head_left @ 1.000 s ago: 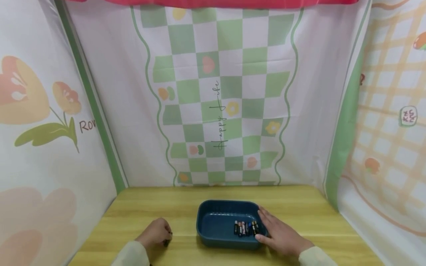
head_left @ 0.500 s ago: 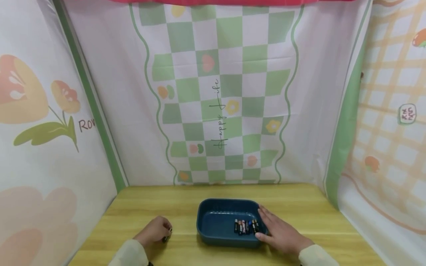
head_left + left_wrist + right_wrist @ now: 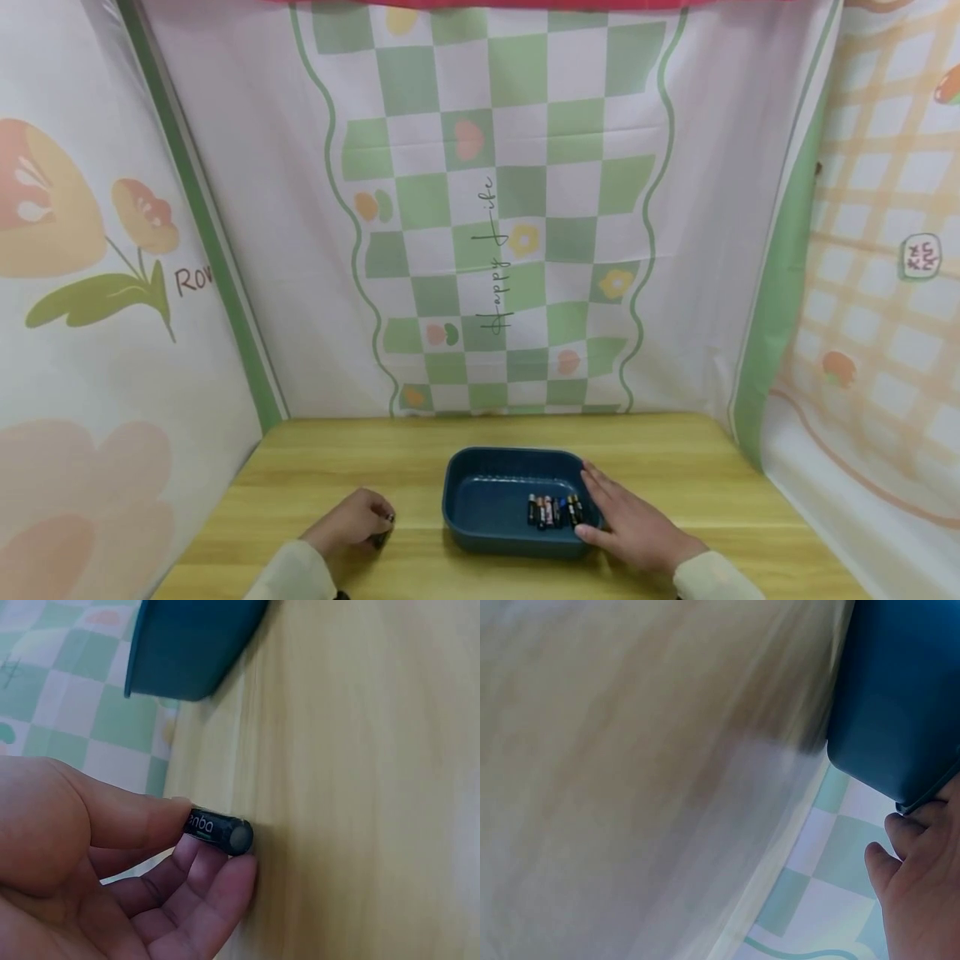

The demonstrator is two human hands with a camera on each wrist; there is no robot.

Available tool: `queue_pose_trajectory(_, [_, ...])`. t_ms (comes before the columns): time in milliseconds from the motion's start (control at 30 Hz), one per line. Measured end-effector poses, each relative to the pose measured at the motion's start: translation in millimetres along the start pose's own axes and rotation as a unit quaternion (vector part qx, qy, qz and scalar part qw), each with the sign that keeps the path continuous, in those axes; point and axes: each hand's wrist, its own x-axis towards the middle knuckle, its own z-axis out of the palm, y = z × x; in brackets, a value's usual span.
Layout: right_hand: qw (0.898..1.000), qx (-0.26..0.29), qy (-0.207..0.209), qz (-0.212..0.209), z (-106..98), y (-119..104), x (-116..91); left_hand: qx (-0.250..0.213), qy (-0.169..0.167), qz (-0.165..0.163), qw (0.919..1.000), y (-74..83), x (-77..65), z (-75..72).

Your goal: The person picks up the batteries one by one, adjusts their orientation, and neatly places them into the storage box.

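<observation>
My left hand (image 3: 352,518) is over the table, left of the blue basin (image 3: 480,540). It pinches a small black battery (image 3: 217,831) between thumb and fingers, with pale lettering on its side and a round flat end showing in the left wrist view. In the head view the hand covers most of that battery. Resting on the basin's right side, my right hand (image 3: 637,529) has its fingers stretched along the rim and its thumb at the front corner. Several batteries (image 3: 551,512) lie side by side in the right part of the basin.
The wooden table (image 3: 337,450) bears the basin near its middle. Printed fabric walls (image 3: 720,250) rise behind the table and on both sides.
My left hand has shifted very slightly, its fingers turning the battery a little. My right hand and the basin have stayed in place.
</observation>
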Motion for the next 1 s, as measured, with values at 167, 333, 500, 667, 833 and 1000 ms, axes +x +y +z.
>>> queue_pose_trajectory(167, [1.0,-0.001,0.002,-0.001,0,0,1,-0.037,-0.019,-0.006,0.9991,6.9,4.3,1.2])
queue_pose_trajectory(333, [1.0,-0.002,-0.001,-0.002,-1,-1,1,-0.096,-0.038,-0.004,0.9946,9.6,10.3,1.1])
queue_pose_trajectory(500, [1.0,0.0,-0.005,-0.003,-4,-3,0,-0.16,-0.053,-0.001,0.9857,12.3,15.0,3.1])
queue_pose_trajectory(667, [1.0,-0.002,-0.006,0.0,-4,-2,1,-0.192,-0.047,-0.001,0.9802,19.2,19.9,3.1])
queue_pose_trajectory(833, [1.0,-0.007,0.003,-0.006,-3,-2,1,-0.239,-0.055,0.003,0.9694,28.1,25.0,4.6])
queue_pose_trajectory(1000, [1.0,-0.014,0.009,-0.008,-1,-1,1,-0.242,-0.051,0.021,0.9686,38.2,32.5,9.0])
